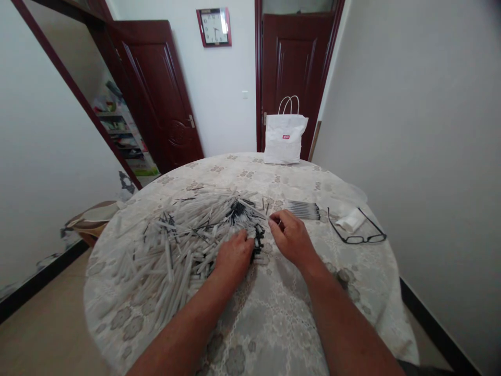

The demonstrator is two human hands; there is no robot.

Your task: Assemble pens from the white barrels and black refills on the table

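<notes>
A wide heap of whitish, see-through pen tubes [176,269] covers the left and middle of the table. Among them lie dark thin pieces and a cluster of black-tipped sticks [237,210]. My left hand [235,254] rests at the heap's right edge, its fingers curled down beside small black caps [258,237]; what they grip is hidden. Just right of the heap is my right hand [290,236], thumb and forefinger pinched together. A thin pale stick seems to reach its fingertips, too small to make out. Beyond it lies a neat row of slim dark-ended pens [304,210].
Black-framed glasses [354,239] and a white crumpled packet [351,220] lie on the right side. A white paper bag [285,140] stands at the far edge of the round table, on a patterned tablecloth [282,324]. Walls and doors surround it.
</notes>
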